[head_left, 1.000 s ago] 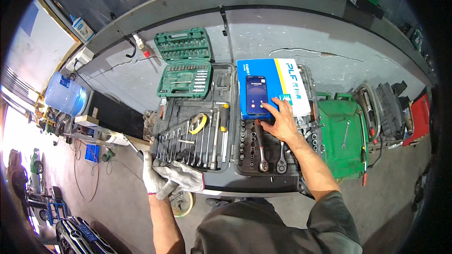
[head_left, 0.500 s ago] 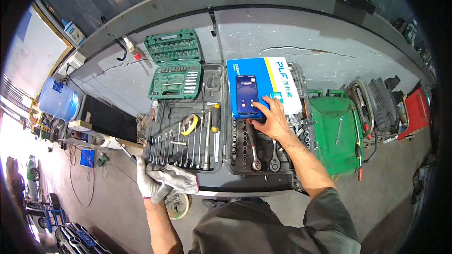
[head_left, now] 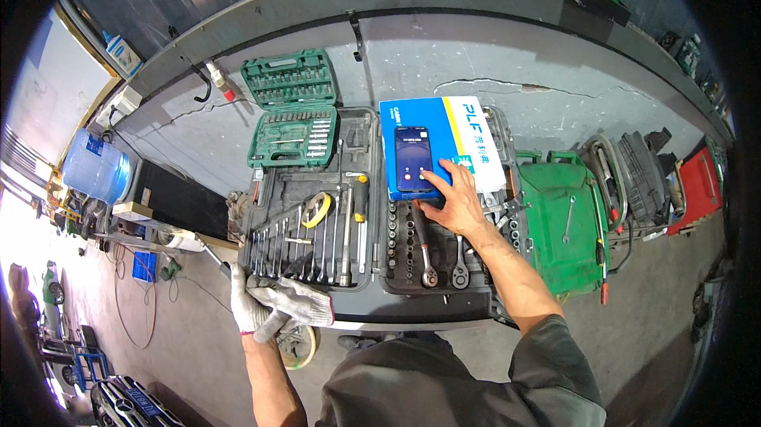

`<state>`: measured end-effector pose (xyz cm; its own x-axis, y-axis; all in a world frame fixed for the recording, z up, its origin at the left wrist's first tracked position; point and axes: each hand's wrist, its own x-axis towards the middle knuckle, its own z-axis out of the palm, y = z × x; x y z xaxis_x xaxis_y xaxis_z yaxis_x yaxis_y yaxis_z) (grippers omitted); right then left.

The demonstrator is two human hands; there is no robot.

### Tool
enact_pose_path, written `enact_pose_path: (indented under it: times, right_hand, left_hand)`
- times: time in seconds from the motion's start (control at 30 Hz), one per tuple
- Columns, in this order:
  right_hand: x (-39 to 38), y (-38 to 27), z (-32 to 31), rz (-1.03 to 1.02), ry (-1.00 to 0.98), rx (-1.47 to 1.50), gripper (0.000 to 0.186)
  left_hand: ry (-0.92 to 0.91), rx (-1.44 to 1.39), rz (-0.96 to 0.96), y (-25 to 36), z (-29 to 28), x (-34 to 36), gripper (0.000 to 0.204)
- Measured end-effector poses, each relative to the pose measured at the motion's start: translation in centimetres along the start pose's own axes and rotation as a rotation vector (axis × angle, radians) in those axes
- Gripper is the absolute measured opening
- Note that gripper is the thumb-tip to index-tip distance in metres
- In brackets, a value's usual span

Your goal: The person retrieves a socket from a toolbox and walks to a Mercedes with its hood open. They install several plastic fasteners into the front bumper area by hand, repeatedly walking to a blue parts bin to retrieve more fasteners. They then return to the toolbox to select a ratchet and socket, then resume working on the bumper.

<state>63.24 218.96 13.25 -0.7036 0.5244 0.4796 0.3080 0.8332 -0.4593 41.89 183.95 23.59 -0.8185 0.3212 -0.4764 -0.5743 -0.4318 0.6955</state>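
My bare right hand (head_left: 458, 203) is open over a blue, white and yellow cardboard box (head_left: 460, 130). Its index fingertip is at the lower part of a lit phone (head_left: 412, 159) lying on the box, and the other fingers spread apart. My gloved left hand (head_left: 252, 304) is closed on a loose grey-white work glove (head_left: 305, 300) with a dark red cuff edge. A slim metal tool (head_left: 212, 253) with a dark handle sticks out at the far side of that hand; how it is gripped is partly hidden.
An opened tool case (head_left: 369, 272) holds spanners, sockets and ratchets (head_left: 460, 268). Yellow tape (head_left: 316, 210) lies on the spanners. A green socket set (head_left: 293, 138) stands behind. To the right is a green case (head_left: 555, 213) with a spanner on it; a water bottle (head_left: 97, 165) stands left.
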Motion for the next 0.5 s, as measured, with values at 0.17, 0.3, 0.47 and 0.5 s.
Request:
enact_pose_path:
  times: [0.17, 0.3, 0.47, 0.5]
  right_hand:
    - [0.1, -0.1, 0.0, 0.002, 0.004, -0.009, 0.066]
    - [0.1, 0.2, 0.2, -0.036, 0.0, -0.062, 0.066]
    - [0.2, -0.9, -0.6, 0.025, 0.104, 0.068, 0.068]
    - [0.0, -1.9, -1.0, 0.042, 0.132, 0.104, 0.068]
  left_hand:
    - [-0.061, 0.007, 0.004, -0.5, -0.7, 0.8, 0.031]
    - [-0.125, 0.002, -0.046, -0.2, -2.6, 2.1, 0.056]
    - [-0.102, -0.062, -0.007, 0.1, -3.5, 2.6, 0.031]
    - [-0.104, -0.065, -0.009, 0.3, -3.8, 2.4, 0.03]
